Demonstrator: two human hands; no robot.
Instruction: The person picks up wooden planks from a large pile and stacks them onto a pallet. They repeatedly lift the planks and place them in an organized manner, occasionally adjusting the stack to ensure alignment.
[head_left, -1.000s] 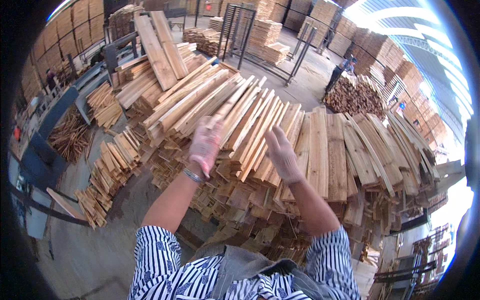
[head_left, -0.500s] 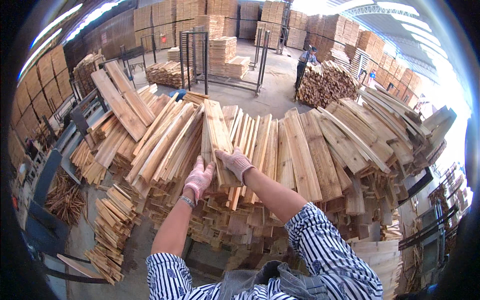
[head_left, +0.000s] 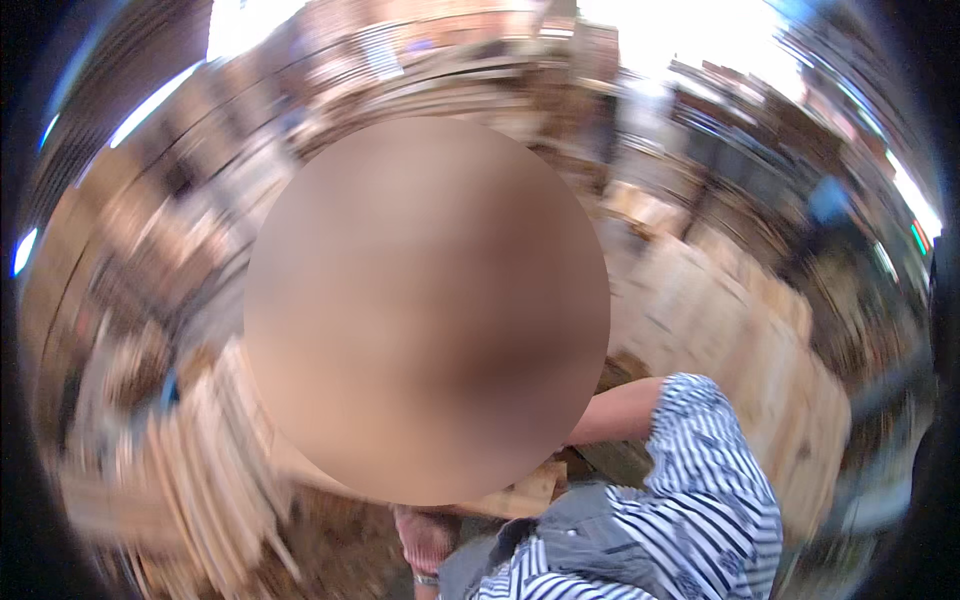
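Observation:
My left hand (head_left: 425,537), in a pale pinkish knit glove, is low in the view just below the edge of pale wood (head_left: 515,497). Its fingers are covered by a large smooth blurred disc, so I cannot tell whether it grips that wood. My right forearm (head_left: 622,412) reaches from a striped sleeve toward the same disc, which hides the hand itself. Whatever lies between my hands is hidden too.
To the right lies a broad stack of wide pale boards (head_left: 745,370). Loose narrow boards (head_left: 205,470) lean together at the lower left. Dark racks or machinery (head_left: 760,150) stand behind at the right. Motion smears most of the background.
My view has swung away from the long row of boards, with a wide board stack now at right. Both hands have left the board they touched; the left is lower and closer to me.

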